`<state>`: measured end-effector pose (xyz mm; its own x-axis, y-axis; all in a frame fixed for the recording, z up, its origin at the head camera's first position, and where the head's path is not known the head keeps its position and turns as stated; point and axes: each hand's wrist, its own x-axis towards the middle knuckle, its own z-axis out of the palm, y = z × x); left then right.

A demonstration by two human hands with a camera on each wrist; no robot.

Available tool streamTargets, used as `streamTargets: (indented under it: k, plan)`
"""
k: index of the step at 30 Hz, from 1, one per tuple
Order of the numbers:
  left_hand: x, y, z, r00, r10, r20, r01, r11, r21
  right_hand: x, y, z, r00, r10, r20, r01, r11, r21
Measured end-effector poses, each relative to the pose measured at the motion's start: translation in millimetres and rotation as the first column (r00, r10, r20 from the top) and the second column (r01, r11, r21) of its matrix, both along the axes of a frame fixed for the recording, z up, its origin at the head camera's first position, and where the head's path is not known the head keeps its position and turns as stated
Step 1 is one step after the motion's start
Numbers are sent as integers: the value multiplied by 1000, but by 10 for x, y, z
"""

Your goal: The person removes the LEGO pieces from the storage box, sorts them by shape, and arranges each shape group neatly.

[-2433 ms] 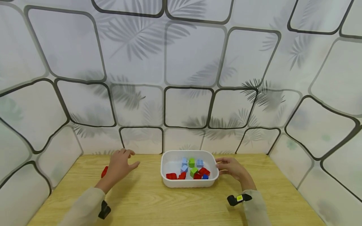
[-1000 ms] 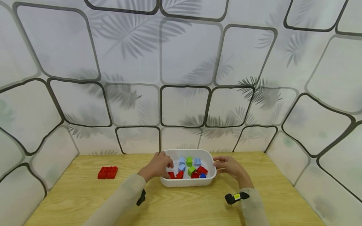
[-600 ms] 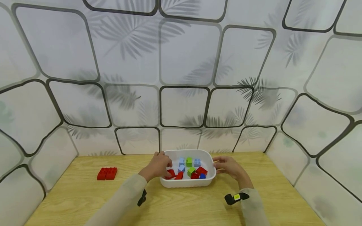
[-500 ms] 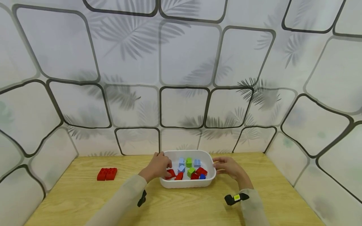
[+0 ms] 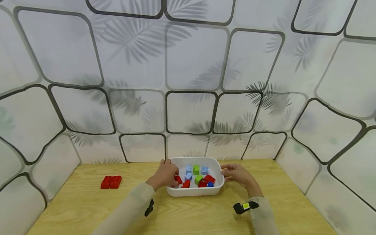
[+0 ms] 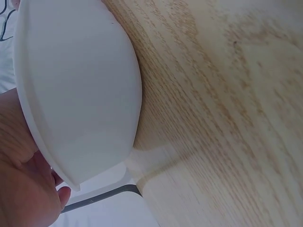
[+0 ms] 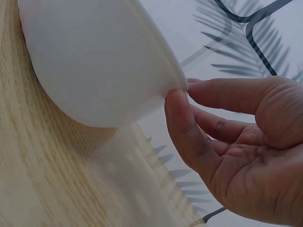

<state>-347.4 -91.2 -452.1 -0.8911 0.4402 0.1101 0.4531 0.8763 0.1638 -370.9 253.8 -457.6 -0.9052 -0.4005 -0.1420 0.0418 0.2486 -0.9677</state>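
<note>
A white plastic tray [image 5: 196, 192] stands on the table with red, light blue, green and dark blue toy bricks inside. My left hand [image 5: 165, 173] reaches over its left end, thumb and fingers pinching a red brick [image 5: 178, 179]. From the left wrist view, the tray's outer wall [image 6: 85, 90] hides that brick, and only part of the left hand [image 6: 23, 175] shows. My right hand [image 5: 239, 174] holds the tray's right end. Close up, the right hand [image 7: 236, 146] pinches the rim between thumb and a finger.
Two red bricks [image 5: 111, 182] lie side by side on the wooden table [image 5: 188, 215], left of the tray. A patterned cloth wall [image 5: 191, 114] rises behind the table and along both sides.
My left hand has come from beside the two red bricks on the left into the tray. The red brick at its fingers has turned. My right hand stays on the rim.
</note>
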Motion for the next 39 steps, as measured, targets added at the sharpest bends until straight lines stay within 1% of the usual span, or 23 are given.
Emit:
streamTargets:
  k: [4,9,12,15,17,19,22,24,27,28,30,33,36,38,39]
  plan:
    - [-8,-2,-24,1000,27,6,-27,1000,-14,2,-21,6,1000,11,-2,-11,1000,-2]
    - [-10,-14,-32,999,40,-10,-40,999,-23,-2,-39,4,1000,1,1,-1,1000,-4]
    - [-8,-27,-30,999,41,-14,-41,999,-15,-8,-44,3,1000,-8,5,9,1000,-5]
    - [0,-36,-25,999,43,-5,-43,999,2,-19,-45,2,1000,-2,-1,2,1000,-3]
    - [5,-40,-23,999,46,-1,-46,999,14,-28,-49,2,1000,-11,8,11,1000,-4]
    - [14,-41,-20,999,46,-5,-46,999,25,-32,-45,3,1000,-3,-1,3,1000,0]
    - [30,-44,-15,998,45,-34,-43,998,56,-33,-39,8,1000,-3,-2,3,1000,7]
    - [47,-47,-9,997,42,-65,-37,996,79,-32,-31,8,1000,-3,-5,3,1000,8]
    - [70,-53,4,990,39,-133,-23,993,119,-27,-23,4,1000,2,-4,-2,1000,9]
    - [74,-56,6,986,39,-164,-18,991,129,-25,-20,1,1000,4,-5,-4,1000,7]
    - [84,-63,10,971,36,-236,-1,989,147,-21,-17,-5,1000,4,-1,-4,1000,4]
    - [100,-79,24,940,42,-338,21,983,181,-20,-11,-12,1000,3,2,-3,1000,0]
    - [129,-104,60,904,54,-425,48,973,224,-26,-11,-19,1000,-2,7,2,1000,-3]
    - [152,-129,90,874,65,-482,64,967,247,-26,-11,-23,1000,1,4,-1,1000,-1]
    - [164,-143,106,856,70,-512,74,964,256,-27,-10,-25,1000,0,4,0,1000,0]
